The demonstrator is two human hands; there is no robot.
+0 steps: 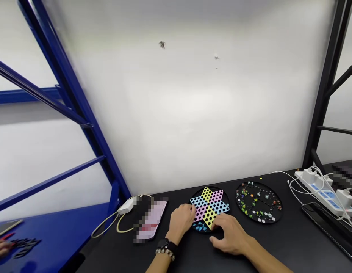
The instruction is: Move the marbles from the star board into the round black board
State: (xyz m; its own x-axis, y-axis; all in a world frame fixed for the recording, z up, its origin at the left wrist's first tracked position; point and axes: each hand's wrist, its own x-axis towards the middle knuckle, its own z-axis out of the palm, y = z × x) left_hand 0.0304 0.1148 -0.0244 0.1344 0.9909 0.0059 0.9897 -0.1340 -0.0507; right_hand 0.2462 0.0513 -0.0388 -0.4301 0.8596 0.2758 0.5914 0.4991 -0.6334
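Note:
A star-shaped Chinese checkers board [208, 204] in yellow, pink and blue, full of round holes, lies over a round black tray. Blue marbles [200, 226] show in the tray under its lower left edge. My left hand [182, 219], with a black watch and a bead bracelet at the wrist, has its bent fingers closed at the board's left edge; its thumb is hidden. By the lower yellow point is my right hand [231, 234], thumb and index finger apart, the index finger at the board's edge.
To the right lies a second round black tray [259, 202] with marbles of several colours. A phone [153, 220] and a white charger [127, 205] with cable lie left. A power strip [325, 193] and a black phone-like slab [329, 227] lie right. Another person's hand [2, 248] is far left.

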